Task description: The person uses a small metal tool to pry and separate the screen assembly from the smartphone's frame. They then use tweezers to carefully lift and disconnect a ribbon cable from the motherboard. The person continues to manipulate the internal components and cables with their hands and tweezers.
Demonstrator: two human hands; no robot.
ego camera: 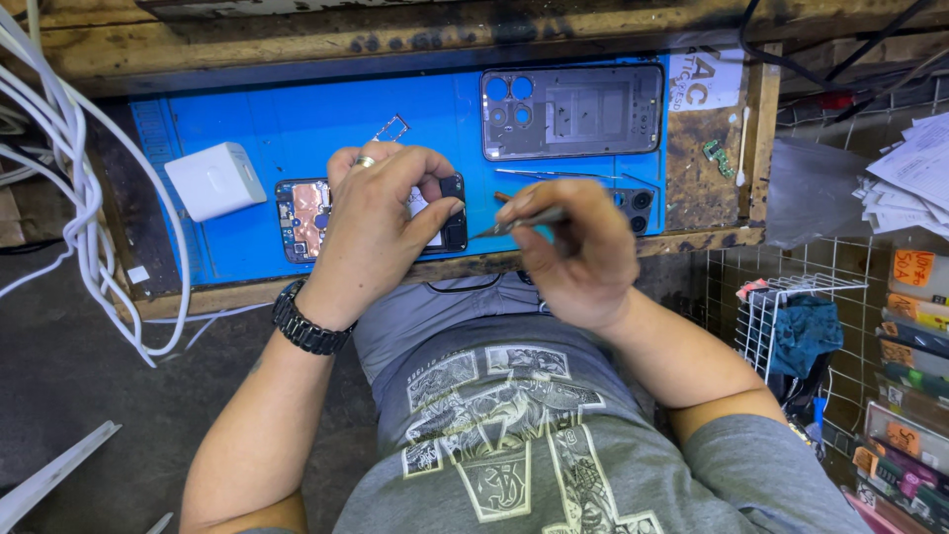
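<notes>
an opened dark smartphone with exposed circuit board and copper shielding is seen at the centre left of the frame, lying on a blue rubber repair mat close to the near wooden edge of the worktop. its long axis runs left to right, parallel to that edge. the left hand is closed over the phone's right half, thumb and fingers gripping its sides. a thin metal tool is pinched in the right hand, its tip pointed left toward the phone. open mat is left above the phone. a white square charger block sits just left, a grey phone back frame at upper centre, a small black camera module right of the tool. white cables hang at the far left.
</notes>
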